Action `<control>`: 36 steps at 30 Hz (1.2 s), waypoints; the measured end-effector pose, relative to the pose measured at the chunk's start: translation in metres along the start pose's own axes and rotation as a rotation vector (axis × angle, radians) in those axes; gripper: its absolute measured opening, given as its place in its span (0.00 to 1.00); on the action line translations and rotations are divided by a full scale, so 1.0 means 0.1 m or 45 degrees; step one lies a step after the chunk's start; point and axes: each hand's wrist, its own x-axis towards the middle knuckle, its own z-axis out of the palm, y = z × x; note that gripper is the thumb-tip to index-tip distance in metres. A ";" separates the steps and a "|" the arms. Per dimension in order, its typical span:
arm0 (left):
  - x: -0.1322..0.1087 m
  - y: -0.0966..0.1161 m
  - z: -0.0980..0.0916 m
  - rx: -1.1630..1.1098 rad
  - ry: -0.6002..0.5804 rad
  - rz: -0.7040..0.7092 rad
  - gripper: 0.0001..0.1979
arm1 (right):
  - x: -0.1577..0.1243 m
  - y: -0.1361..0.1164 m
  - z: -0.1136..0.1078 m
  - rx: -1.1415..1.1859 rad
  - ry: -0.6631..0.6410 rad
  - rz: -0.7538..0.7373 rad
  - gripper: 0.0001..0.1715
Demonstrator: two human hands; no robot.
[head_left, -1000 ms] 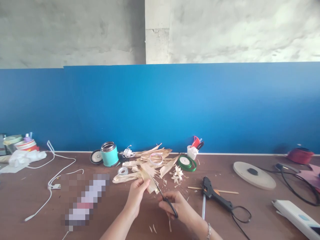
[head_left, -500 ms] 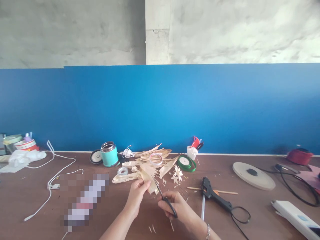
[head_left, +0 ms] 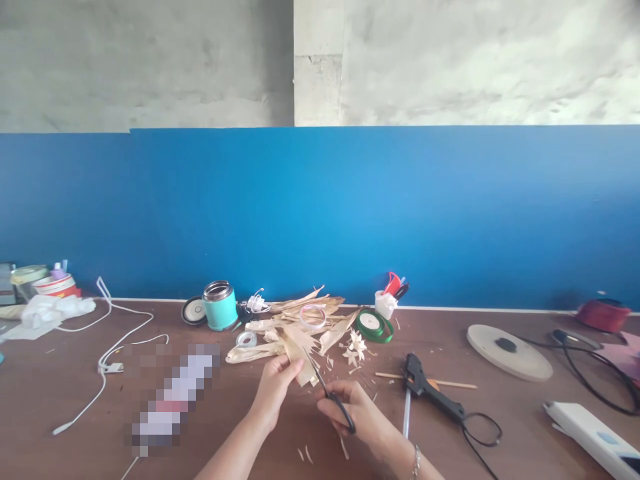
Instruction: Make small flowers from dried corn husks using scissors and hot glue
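Observation:
My left hand [head_left: 280, 385] pinches a pale dried corn husk [head_left: 296, 360] between thumb and fingers. My right hand [head_left: 353, 408] is closed around the dark handles of a pair of scissors [head_left: 336, 403], whose blades point up and left along the husk's right edge. Whether the blades touch the husk is hard to tell. Behind the hands lies a heap of dried husks [head_left: 320, 303]. White star-shaped husk flowers [head_left: 357, 345] sit right of the heap, with small clippings scattered around. A green ribbon roll [head_left: 371, 321] and a clear tape roll [head_left: 245, 340] flank the heap.
A black glue gun [head_left: 433, 389] lies to the right across a thin wooden stick [head_left: 457, 385]. At the back stand a turquoise jar [head_left: 220, 308] and a white cup of pens [head_left: 385, 305]. White cables [head_left: 103, 360] run across the left; a round beige disc [head_left: 510, 353] lies right.
My hands, the husk and the scissors hold almost the same position. The whole view has shifted slightly.

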 end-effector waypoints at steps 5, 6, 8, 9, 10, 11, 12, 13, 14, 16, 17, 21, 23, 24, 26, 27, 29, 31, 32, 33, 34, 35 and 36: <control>0.00 -0.01 0.00 -0.018 -0.016 0.006 0.13 | -0.02 -0.03 0.00 -0.006 -0.013 0.018 0.23; 0.00 -0.02 0.00 -0.017 -0.019 0.008 0.13 | -0.03 -0.03 0.00 -0.007 -0.003 0.019 0.23; 0.01 -0.01 0.00 -0.021 -0.019 0.018 0.14 | -0.02 -0.03 0.00 -0.018 0.009 0.017 0.21; 0.01 0.00 0.00 -0.026 -0.022 0.022 0.13 | -0.01 -0.02 -0.01 -0.031 0.012 0.016 0.21; 0.01 0.02 0.00 -0.030 -0.030 0.025 0.13 | -0.01 -0.01 -0.01 -0.047 0.010 0.017 0.20; 0.01 0.03 -0.01 -0.031 -0.044 0.025 0.12 | 0.00 -0.01 -0.02 -0.064 0.010 0.020 0.20; 0.01 0.05 -0.01 -0.031 -0.062 0.022 0.12 | 0.00 0.00 -0.03 -0.078 0.005 0.025 0.20; 0.01 0.06 -0.01 -0.028 -0.079 0.021 0.12 | 0.00 0.00 -0.03 -0.088 0.001 0.028 0.20; 0.01 0.07 -0.02 -0.024 -0.097 0.021 0.13 | 0.00 0.00 -0.04 -0.095 -0.001 0.029 0.20; 0.01 0.08 -0.03 -0.018 -0.122 0.017 0.15 | -0.01 -0.01 -0.05 -0.105 -0.014 0.038 0.21; 0.02 0.07 -0.03 -0.016 -0.132 0.015 0.15 | -0.01 -0.01 -0.06 -0.110 -0.020 0.040 0.21; 0.04 0.07 -0.06 0.001 -0.159 0.019 0.16 | -0.01 -0.01 -0.08 -0.132 -0.055 0.040 0.22; 0.04 0.08 -0.07 0.024 -0.172 0.020 0.16 | -0.01 0.00 -0.09 -0.131 -0.067 0.054 0.22; 0.04 0.09 -0.07 0.035 -0.181 0.021 0.17 | -0.01 0.00 -0.11 -0.131 -0.076 0.066 0.21; 0.04 0.11 -0.08 0.053 -0.204 0.029 0.17 | 0.00 0.00 -0.14 -0.146 -0.093 0.082 0.20; 0.04 0.12 -0.08 0.058 -0.217 0.033 0.16 | 0.00 0.00 -0.15 -0.160 -0.108 0.085 0.19; 0.04 0.13 -0.09 0.057 -0.241 0.036 0.16 | -0.01 0.00 -0.19 -0.184 -0.150 0.078 0.18; 0.04 0.14 -0.10 0.063 -0.267 0.030 0.15 | -0.01 0.01 -0.22 -0.189 -0.193 0.057 0.18; 0.04 0.14 -0.10 0.071 -0.276 0.024 0.15 | -0.01 0.01 -0.23 -0.189 -0.206 0.046 0.18; 0.05 0.15 -0.10 0.081 -0.280 0.017 0.14 | -0.01 0.01 -0.24 -0.194 -0.211 0.034 0.17; 0.05 0.14 -0.11 0.093 -0.282 0.009 0.14 | -0.01 0.02 -0.24 -0.203 -0.210 0.025 0.16; 0.05 0.14 -0.11 0.103 -0.283 0.000 0.14 | -0.01 0.02 -0.25 -0.216 -0.210 0.022 0.16; 0.05 0.14 -0.12 0.109 -0.287 -0.009 0.14 | -0.01 0.02 -0.26 -0.228 -0.211 0.025 0.15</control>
